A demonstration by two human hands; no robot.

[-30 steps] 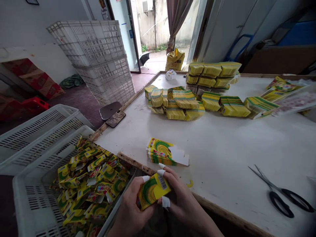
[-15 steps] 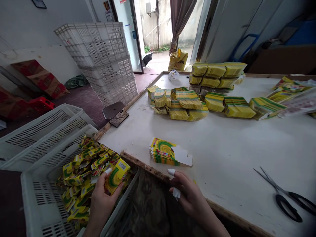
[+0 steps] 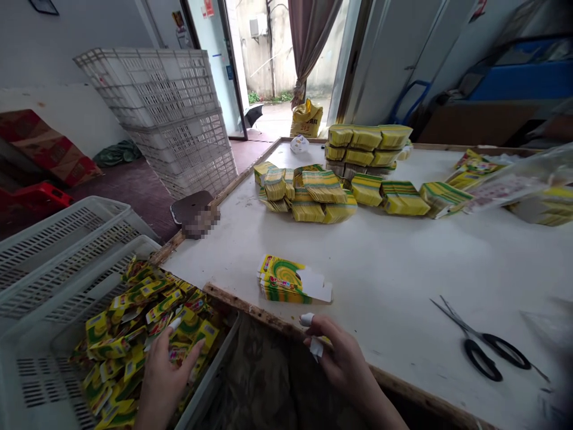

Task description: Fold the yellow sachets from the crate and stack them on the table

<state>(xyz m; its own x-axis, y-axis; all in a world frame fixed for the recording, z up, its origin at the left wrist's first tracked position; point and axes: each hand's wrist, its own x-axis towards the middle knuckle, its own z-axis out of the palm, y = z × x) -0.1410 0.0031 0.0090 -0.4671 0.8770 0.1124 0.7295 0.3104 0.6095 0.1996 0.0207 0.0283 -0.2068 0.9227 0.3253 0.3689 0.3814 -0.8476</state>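
Evidently, both hands are unburdened around the flat carton pile (image 3: 283,278), which lies on the surface (image 3: 394,269) with its white flaps pointing right. To the pile's near left, the left hand (image 3: 163,367) is over the crate (image 3: 40,352) of small yellow boxes (image 3: 150,291), its grip spread, thumb well apart from the fingers. Just nearer than the pile and slightly right, the right hand (image 3: 342,355) has a loosely curled grip, a gap between white-covered thumb and forefinger. Carton bundles (image 3: 323,186) stand beyond the pile; scissors (image 3: 481,335) lie well to its right. The card looks light, thin and fairly stiff, perhaps slippery where printed and easily creased; the pile's long edges would likely suit a gentle hold better than the loose flaps.
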